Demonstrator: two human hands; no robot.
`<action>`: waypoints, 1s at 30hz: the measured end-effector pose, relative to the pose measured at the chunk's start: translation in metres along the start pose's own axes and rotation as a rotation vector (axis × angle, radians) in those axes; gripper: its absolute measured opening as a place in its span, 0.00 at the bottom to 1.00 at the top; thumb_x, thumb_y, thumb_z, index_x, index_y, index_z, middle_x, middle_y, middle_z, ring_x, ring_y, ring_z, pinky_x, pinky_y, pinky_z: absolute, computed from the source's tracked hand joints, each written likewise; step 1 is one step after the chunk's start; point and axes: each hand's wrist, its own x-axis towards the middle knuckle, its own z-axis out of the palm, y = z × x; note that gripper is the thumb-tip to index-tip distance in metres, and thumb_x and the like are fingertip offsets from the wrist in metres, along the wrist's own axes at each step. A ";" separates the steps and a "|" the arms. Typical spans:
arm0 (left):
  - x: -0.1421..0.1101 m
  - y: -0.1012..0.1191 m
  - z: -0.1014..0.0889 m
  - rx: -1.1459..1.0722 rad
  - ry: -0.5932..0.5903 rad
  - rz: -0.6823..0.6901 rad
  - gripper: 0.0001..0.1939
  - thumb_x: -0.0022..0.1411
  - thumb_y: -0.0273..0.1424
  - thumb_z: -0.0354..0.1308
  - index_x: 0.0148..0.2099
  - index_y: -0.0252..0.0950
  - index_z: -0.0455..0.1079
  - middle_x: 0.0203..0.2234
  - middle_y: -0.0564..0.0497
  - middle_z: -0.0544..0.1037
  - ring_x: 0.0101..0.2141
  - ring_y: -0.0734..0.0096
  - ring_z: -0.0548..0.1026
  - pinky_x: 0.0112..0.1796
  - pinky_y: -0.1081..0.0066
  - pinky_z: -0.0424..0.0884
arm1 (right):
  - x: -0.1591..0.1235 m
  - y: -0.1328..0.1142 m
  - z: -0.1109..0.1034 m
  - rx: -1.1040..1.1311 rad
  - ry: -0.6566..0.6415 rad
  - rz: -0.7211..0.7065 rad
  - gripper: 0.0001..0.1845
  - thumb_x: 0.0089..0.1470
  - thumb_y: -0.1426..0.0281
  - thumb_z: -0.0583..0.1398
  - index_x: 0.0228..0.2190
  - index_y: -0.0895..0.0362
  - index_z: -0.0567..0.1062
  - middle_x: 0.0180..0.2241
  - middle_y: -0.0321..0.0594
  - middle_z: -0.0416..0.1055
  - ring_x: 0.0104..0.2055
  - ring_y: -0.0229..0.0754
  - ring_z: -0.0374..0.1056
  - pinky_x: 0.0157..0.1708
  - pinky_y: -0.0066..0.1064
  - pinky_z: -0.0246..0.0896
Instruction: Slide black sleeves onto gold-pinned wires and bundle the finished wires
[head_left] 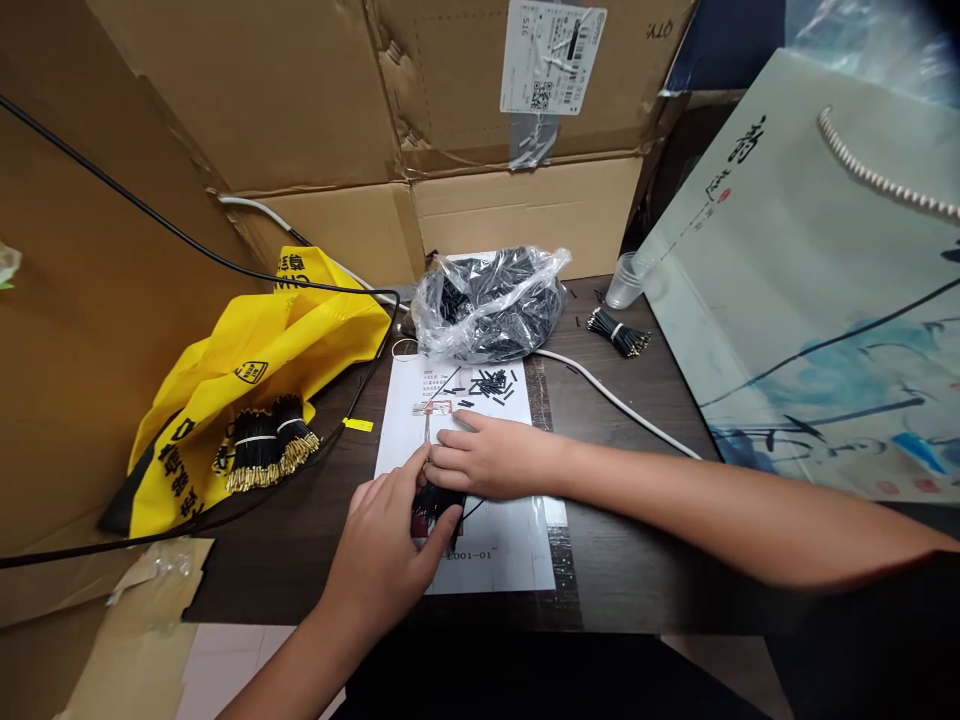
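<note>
My left hand (394, 525) curls around a bundle of thin black wires (439, 502) over the white paper sheet (510, 560), thumb on the near side. My right hand (491, 457) reaches in from the right, palm down across the top of the bundle. Its bent fingertips meet the left index finger; what they pinch is hidden. A thin strand sticks up beyond the meeting fingertips. Short black tube pieces (491, 385) lie loose on the paper just past my right hand. Behind them sits a clear plastic bag (491, 305) full of black pieces.
At left, tied bundles of black wires with gold-coloured ends (259, 445) rest on a yellow bag (277, 335). Another small bundle (619, 332) lies near a clear plastic cup (624, 282). A white cable (622, 400) crosses the dark table. Cardboard boxes (300, 90) and a paper bag (795, 250) border it.
</note>
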 end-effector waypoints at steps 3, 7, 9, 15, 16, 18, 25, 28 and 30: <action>-0.008 -0.001 0.002 -0.022 0.020 -0.076 0.33 0.66 0.46 0.53 0.67 0.39 0.51 0.50 0.43 0.75 0.46 0.55 0.75 0.49 0.55 0.66 | 0.011 0.012 0.000 -0.005 -0.001 -0.077 0.15 0.66 0.74 0.48 0.50 0.57 0.68 0.44 0.42 0.70 0.46 0.47 0.65 0.54 0.48 0.55; -0.013 -0.006 0.003 -0.034 0.044 -0.154 0.36 0.65 0.47 0.54 0.68 0.39 0.50 0.52 0.42 0.74 0.45 0.55 0.75 0.48 0.55 0.68 | 0.026 0.019 0.001 0.003 -0.022 -0.089 0.13 0.66 0.73 0.49 0.48 0.56 0.69 0.45 0.41 0.71 0.48 0.48 0.65 0.55 0.49 0.54; -0.012 -0.011 0.002 -0.023 0.060 -0.167 0.36 0.64 0.48 0.54 0.68 0.38 0.50 0.51 0.41 0.75 0.44 0.54 0.76 0.47 0.55 0.68 | 0.034 0.018 0.001 0.013 -0.039 -0.068 0.14 0.67 0.72 0.48 0.49 0.55 0.69 0.47 0.42 0.70 0.50 0.48 0.64 0.55 0.49 0.55; -0.011 -0.023 -0.002 -0.001 0.107 -0.166 0.36 0.63 0.48 0.55 0.67 0.38 0.53 0.45 0.44 0.77 0.39 0.57 0.76 0.46 0.56 0.68 | 0.048 0.011 -0.002 -0.007 -0.094 -0.022 0.15 0.67 0.72 0.47 0.51 0.54 0.69 0.51 0.41 0.70 0.57 0.48 0.62 0.61 0.51 0.50; -0.010 -0.023 -0.003 -0.002 0.110 -0.159 0.35 0.63 0.47 0.55 0.67 0.39 0.53 0.44 0.45 0.78 0.38 0.58 0.76 0.47 0.56 0.67 | 0.048 0.010 -0.004 -0.013 -0.096 -0.008 0.15 0.67 0.72 0.48 0.50 0.54 0.69 0.51 0.41 0.70 0.59 0.48 0.61 0.62 0.51 0.49; -0.009 -0.024 -0.003 0.008 0.115 -0.138 0.33 0.65 0.46 0.54 0.66 0.39 0.54 0.41 0.47 0.78 0.38 0.59 0.76 0.48 0.56 0.65 | 0.045 0.008 -0.008 -0.013 -0.093 0.031 0.14 0.67 0.71 0.49 0.49 0.55 0.70 0.51 0.42 0.70 0.61 0.49 0.60 0.63 0.52 0.48; 0.000 -0.032 -0.003 0.004 0.090 -0.059 0.27 0.68 0.43 0.51 0.64 0.38 0.60 0.38 0.49 0.77 0.38 0.63 0.74 0.46 0.60 0.63 | 0.008 0.003 -0.025 0.094 -0.011 0.252 0.18 0.67 0.73 0.50 0.56 0.60 0.67 0.56 0.50 0.66 0.62 0.51 0.58 0.62 0.50 0.52; 0.003 -0.037 -0.004 0.033 0.082 -0.005 0.22 0.69 0.42 0.51 0.60 0.37 0.65 0.40 0.47 0.76 0.42 0.62 0.74 0.46 0.61 0.63 | -0.012 -0.005 -0.028 0.192 0.003 0.330 0.16 0.66 0.73 0.51 0.53 0.59 0.70 0.55 0.50 0.67 0.60 0.49 0.59 0.59 0.47 0.56; 0.006 -0.040 -0.005 0.060 0.087 0.024 0.20 0.69 0.41 0.52 0.58 0.38 0.67 0.43 0.46 0.76 0.45 0.60 0.73 0.47 0.61 0.62 | -0.023 -0.013 -0.028 0.256 0.009 0.355 0.13 0.65 0.70 0.54 0.49 0.58 0.73 0.53 0.49 0.68 0.57 0.48 0.60 0.55 0.45 0.59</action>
